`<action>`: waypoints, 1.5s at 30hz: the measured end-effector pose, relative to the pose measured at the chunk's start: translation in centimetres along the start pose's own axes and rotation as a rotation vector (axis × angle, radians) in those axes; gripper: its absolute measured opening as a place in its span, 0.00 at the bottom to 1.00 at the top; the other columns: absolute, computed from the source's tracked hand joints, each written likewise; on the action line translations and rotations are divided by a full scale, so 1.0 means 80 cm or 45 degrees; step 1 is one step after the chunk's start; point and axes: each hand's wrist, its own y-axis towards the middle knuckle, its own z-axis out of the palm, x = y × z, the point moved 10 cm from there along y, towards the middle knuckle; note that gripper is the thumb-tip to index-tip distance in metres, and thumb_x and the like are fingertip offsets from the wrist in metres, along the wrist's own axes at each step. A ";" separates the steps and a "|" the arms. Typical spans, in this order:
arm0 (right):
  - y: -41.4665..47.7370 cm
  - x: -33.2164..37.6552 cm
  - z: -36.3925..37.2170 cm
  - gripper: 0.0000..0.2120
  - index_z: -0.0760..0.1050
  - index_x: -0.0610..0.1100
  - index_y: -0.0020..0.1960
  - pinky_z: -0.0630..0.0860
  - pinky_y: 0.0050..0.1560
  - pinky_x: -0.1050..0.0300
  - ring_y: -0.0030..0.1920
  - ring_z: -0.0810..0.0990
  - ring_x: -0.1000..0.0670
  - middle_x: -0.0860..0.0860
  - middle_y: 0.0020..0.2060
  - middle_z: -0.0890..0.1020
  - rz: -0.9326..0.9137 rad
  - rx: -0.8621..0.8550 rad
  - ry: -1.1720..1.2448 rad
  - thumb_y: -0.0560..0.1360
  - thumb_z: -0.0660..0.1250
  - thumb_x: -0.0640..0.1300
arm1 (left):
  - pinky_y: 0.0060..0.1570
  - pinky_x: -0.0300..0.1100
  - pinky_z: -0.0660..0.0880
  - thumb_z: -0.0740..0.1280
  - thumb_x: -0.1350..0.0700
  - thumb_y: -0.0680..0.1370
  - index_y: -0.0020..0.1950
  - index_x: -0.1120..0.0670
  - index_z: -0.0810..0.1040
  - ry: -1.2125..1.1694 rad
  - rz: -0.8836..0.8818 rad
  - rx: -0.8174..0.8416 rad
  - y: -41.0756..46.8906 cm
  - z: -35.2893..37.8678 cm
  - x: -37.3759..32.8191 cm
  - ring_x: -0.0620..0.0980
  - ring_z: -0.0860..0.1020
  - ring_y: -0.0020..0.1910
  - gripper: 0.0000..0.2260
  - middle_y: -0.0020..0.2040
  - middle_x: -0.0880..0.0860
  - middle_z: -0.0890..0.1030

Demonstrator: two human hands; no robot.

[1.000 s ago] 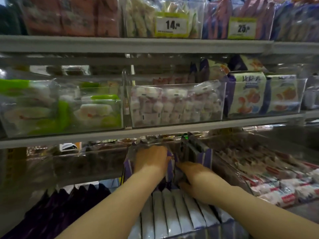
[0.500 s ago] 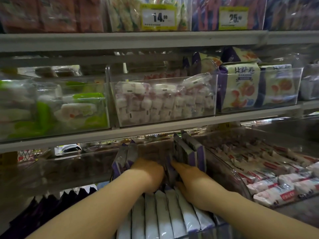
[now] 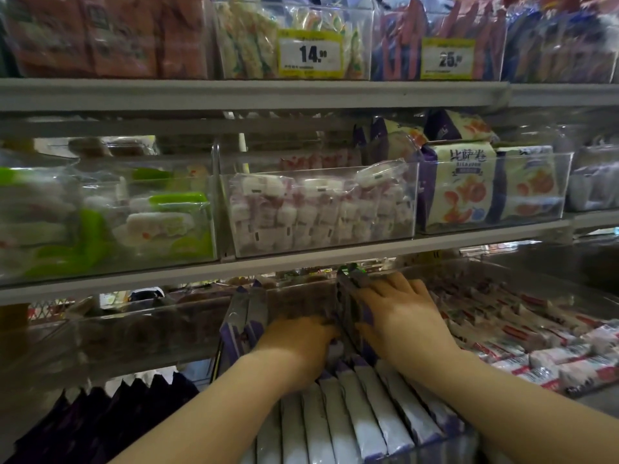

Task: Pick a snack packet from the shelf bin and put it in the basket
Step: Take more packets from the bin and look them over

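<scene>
The snack packets are slim, flat sachets, white on the face with purple ends. They stand on edge in a tight row that runs from the front wall of a clear plastic bin on the lowest shelf towards its back. A few more of the same sachets, the upright packets, stand tall near the bin's back right side, and another pair leans at its back left side.

The two hands are apart, both deep in this bin. The left hand dips down between the row and the back wall. Its fingers are buried among the packets, so whether it grips one cannot be told. The right hand lies with its fingers straight and spread, resting against the upright packets.

The grey shelf edge hangs low just over both hands and narrows the opening above the bin. Just beside it on the right, a second clear bin holds white wrappers with red print. At the lower left corner are dark purple bags with zigzag tops.

On the shelf above, a clear bin holds small white and pink packs. Green and white packs are to its left and cream bags with orange pictures to its right. Higher still hang two yellow price tags, one reading 14 and one reading 25.
</scene>
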 end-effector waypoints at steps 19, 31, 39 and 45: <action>0.021 -0.038 -0.004 0.20 0.73 0.57 0.66 0.63 0.64 0.47 0.65 0.71 0.42 0.48 0.56 0.82 0.349 -0.003 0.188 0.74 0.63 0.58 | 0.60 0.52 0.73 0.58 0.53 0.81 0.70 0.44 0.69 -0.090 -0.064 0.148 -0.014 -0.002 0.006 0.58 0.74 0.65 0.17 0.70 0.53 0.73; -0.130 -0.016 -0.097 0.16 0.77 0.51 0.64 0.76 0.53 0.57 0.43 0.82 0.52 0.54 0.41 0.85 0.777 -0.092 1.095 0.77 0.65 0.51 | 0.49 0.48 0.77 0.58 0.47 0.82 0.44 0.57 0.81 -1.191 -0.417 -0.379 -0.157 -0.079 -0.013 0.54 0.82 0.44 0.19 0.41 0.52 0.85; -0.267 0.103 -0.078 0.16 0.74 0.55 0.63 0.77 0.50 0.64 0.52 0.80 0.63 0.61 0.53 0.82 0.637 0.400 1.494 0.76 0.67 0.53 | 0.54 0.43 0.79 0.69 0.55 0.78 0.57 0.50 0.79 -2.091 -0.423 -0.285 -0.269 -0.024 -0.097 0.47 0.83 0.52 0.08 0.53 0.49 0.85; -0.356 0.131 -0.038 0.21 0.79 0.45 0.56 0.81 0.47 0.50 0.51 0.84 0.44 0.45 0.50 0.85 1.112 0.456 2.098 0.68 0.68 0.55 | 0.55 0.45 0.79 0.73 0.56 0.74 0.62 0.50 0.76 -2.076 -0.361 0.052 -0.357 0.063 -0.150 0.45 0.82 0.53 0.17 0.54 0.47 0.84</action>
